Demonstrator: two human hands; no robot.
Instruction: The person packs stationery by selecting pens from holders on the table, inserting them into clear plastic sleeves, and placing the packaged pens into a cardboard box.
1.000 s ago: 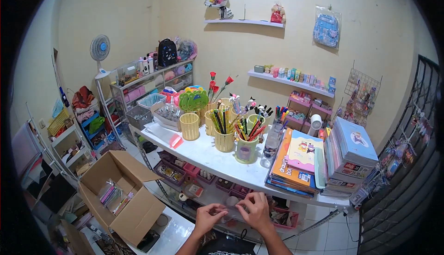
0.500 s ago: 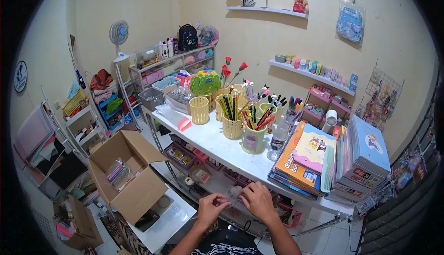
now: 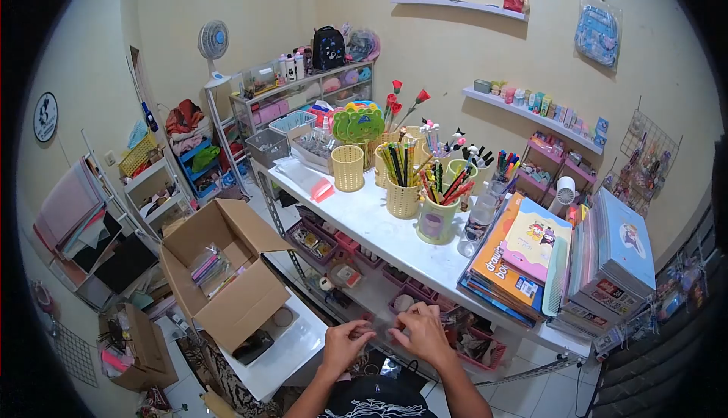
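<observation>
My left hand [image 3: 345, 348] is low in the view, its thumb and fingertips pinched together at the edge of something thin and clear, like plastic. To its right my right hand [image 3: 422, 335] has bent fingers with the tips close together, turned toward the left hand; what it holds is too faint to make out. Both hands are in front of the white table's edge, above the lower shelf with its pink baskets [image 3: 484, 348]. The open cardboard box [image 3: 235, 306] stands to their left, with plastic-wrapped pens [image 3: 210, 266] inside.
On the white table [image 3: 364, 225] stand an empty yellow basket cup [image 3: 348, 169], a pencil cup [image 3: 402, 197], a green pen cup [image 3: 436, 221], a clear bottle [image 3: 478, 225] and stacked books [image 3: 616, 244]. A fan [image 3: 214, 40] stands at the back left.
The view has swung left and down, so the table and box appear farther right. My hands stay near each other, with a slightly wider gap between their fingertips.
</observation>
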